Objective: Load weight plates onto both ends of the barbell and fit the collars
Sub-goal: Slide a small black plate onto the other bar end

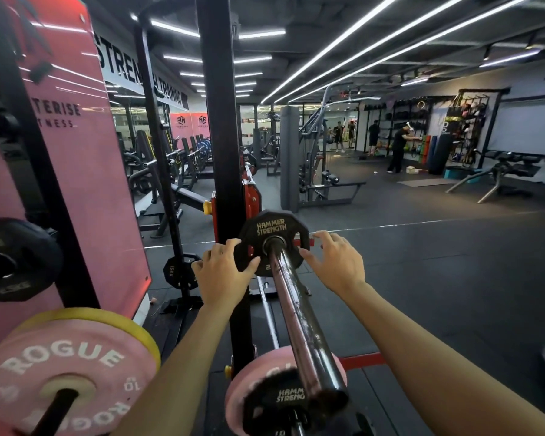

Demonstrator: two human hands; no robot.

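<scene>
At the far end of the barbell sleeve [291, 306], which runs away from the camera toward the black rack upright [224, 152], a small black Hammer Strength plate [269, 242] sits threaded on the bar, its lettered face turned toward the camera. The left hand [222, 273] grips that plate's left rim, thumb lying across the face and fingers curled over the edge. The right hand [335, 262] is just to the right of the plate with fingers spread and bent; the fingertips [306, 254] appear to touch the right rim, though I cannot tell whether they truly clasp it. Both forearms reach forward on either side of the sleeve.

Below the sleeve, near the bottom edge of the view, a pink plate [243, 391] stands behind a second black Hammer Strength plate [280, 401]; the view does not make clear what they hang on. Left of the sleeve, a pink Rogue plate [66, 376] backed by a yellow plate [114, 319] hangs on a storage peg, with dark plates [16, 259] stored above them against a pink panel [85, 158]. Another small black plate [181, 270] hangs low beside the upright. Right of the sleeve stretches dark rubber floor [438, 278], and far beyond it a person in black [398, 149] stands at a wall rack of gear.
</scene>
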